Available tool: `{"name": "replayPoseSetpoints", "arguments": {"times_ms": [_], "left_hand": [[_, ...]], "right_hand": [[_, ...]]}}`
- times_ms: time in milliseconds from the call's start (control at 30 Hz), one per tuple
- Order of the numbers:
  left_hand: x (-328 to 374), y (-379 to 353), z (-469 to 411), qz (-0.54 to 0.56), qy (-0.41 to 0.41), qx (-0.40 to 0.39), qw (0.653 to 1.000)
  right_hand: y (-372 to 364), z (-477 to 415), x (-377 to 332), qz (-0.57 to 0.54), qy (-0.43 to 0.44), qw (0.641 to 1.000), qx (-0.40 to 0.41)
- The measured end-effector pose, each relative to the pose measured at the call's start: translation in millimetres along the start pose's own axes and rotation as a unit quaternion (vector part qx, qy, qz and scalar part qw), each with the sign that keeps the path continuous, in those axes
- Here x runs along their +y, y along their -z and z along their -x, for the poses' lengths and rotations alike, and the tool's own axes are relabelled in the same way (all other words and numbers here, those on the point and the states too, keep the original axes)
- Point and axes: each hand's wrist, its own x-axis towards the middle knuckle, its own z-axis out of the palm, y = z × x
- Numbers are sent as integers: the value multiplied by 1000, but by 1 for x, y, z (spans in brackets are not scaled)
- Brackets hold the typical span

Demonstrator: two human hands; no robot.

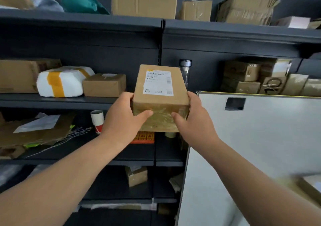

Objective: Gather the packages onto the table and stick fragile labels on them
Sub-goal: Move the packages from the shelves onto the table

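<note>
left forearm (57, 179) and right forearm (257, 177) run up from the bottom edge toward one cardboard box (159, 104), held in the air in front of the dark shelving (69, 101), about level with its middle board and resting on none. left grip (121, 116) holds the box's left side, thumb pressed on the near taped face; right grip (192, 120) mirrors it on the right side. both grips are closed on the box. finding: the step in hand appears to be carrying this package to the white desk (260, 139), which lies just to the right and lower. recommendation: keep both grips low on the sides, keep the box level, swing it right clear of the desk's edge, and set it down printed side up so bare cardboard is left for the sticker, beside the blurred package (311, 185) at the desk's near right corner. condition of the box: plain brown, oblong, corners square, no dents visible; near face covered in glossy clear tape; white shipping label (158, 82) with barcodes on the top face, print too small to read. an orange sheet (143, 137) on the board below the box may be the fragile labels; cannot confirm.
</note>
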Motion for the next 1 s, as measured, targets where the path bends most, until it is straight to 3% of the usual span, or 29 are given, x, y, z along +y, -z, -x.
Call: {"name": "replayPoseSetpoints", "arguments": {"times_ms": [233,500,700,1000], "left_hand": [[47,-29,69,70,-36,-107,991],[90,-121,108,111,-40,-250,961],[121,-233,128,94,-24,-346,933],[159,-440,150,35,41,-430,901]], "right_hand": [[74,94,16,51,-93,993,50],[152,153,77,121,-205,969,64],[203,178,168,127,-294,945,70],[279,168,359,99,-405,909,2]]}}
